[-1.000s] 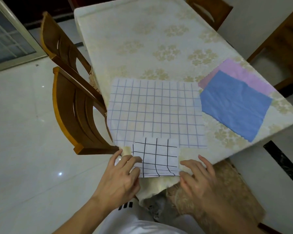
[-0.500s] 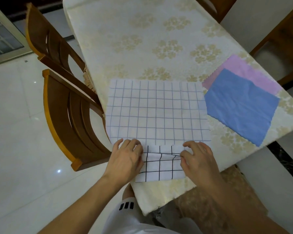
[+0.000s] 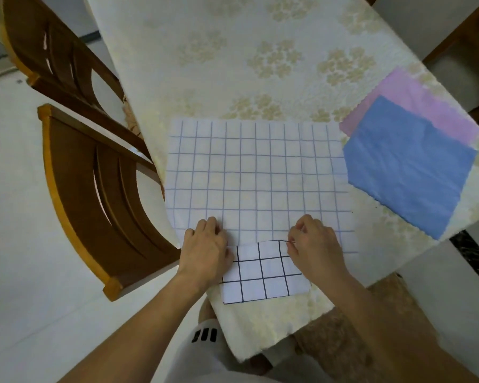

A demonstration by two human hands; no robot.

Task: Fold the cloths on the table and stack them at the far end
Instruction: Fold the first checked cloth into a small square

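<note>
A small white cloth with a black grid (image 3: 263,275) lies at the table's near edge, its far edge overlapping a large white cloth with a blue grid (image 3: 257,175). My left hand (image 3: 205,252) has curled fingers over the small cloth's far-left corner. My right hand (image 3: 313,244) pinches its far-right corner, and the far edge is slightly raised there. Off to the right, a blue cloth (image 3: 407,164) lies flat on top of a pink cloth (image 3: 421,106).
The table (image 3: 246,56) wears a cream flowered tablecloth, bare toward its far end. Two wooden chairs (image 3: 94,189) stand along the left side. Another chair (image 3: 470,51) is at the right. A cushioned seat (image 3: 343,341) sits below the near edge.
Both hands went from the small cloth's near corners up to its far corners, and their fingers have now curled onto that edge. The view has moved closer to the table.
</note>
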